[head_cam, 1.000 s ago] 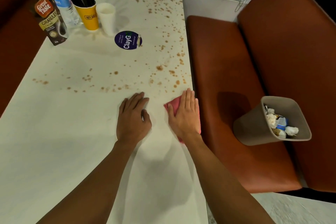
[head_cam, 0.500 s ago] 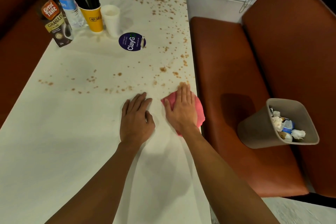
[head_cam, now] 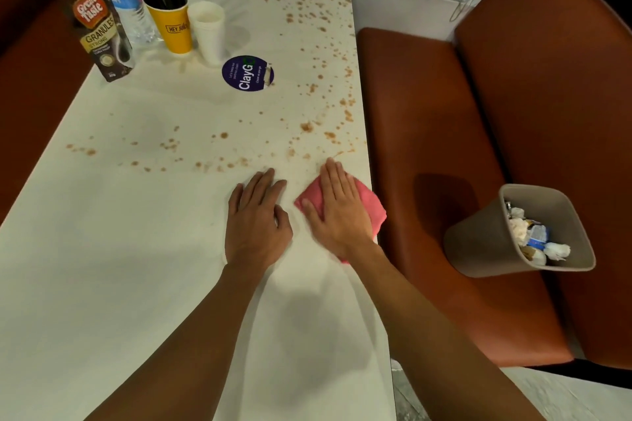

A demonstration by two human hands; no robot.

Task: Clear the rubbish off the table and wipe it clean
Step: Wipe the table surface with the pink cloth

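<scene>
Right hand [head_cam: 337,212], fingers flat and together, presses pink cloth [head_cam: 367,205]. Left hand [head_cam: 256,219] flat beside. White tabletop [head_cam: 102,267] behind fingertips wiped; brown spatter [head_cam: 307,126] beyond remains.

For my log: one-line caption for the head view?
Right hand presses pink cloth on the table beside the flat left hand; brown spots lie beyond.

I saw a smooth, matt pale table [head_cam: 102,249] flecked with brown spots, a soft pink cloth [head_cam: 371,205], a bench [head_cam: 427,113] of smooth leather-like upholstery with a dull sheen, a matt plastic bin [head_cam: 478,243] and a glossy pouch [head_cam: 102,31].
</scene>
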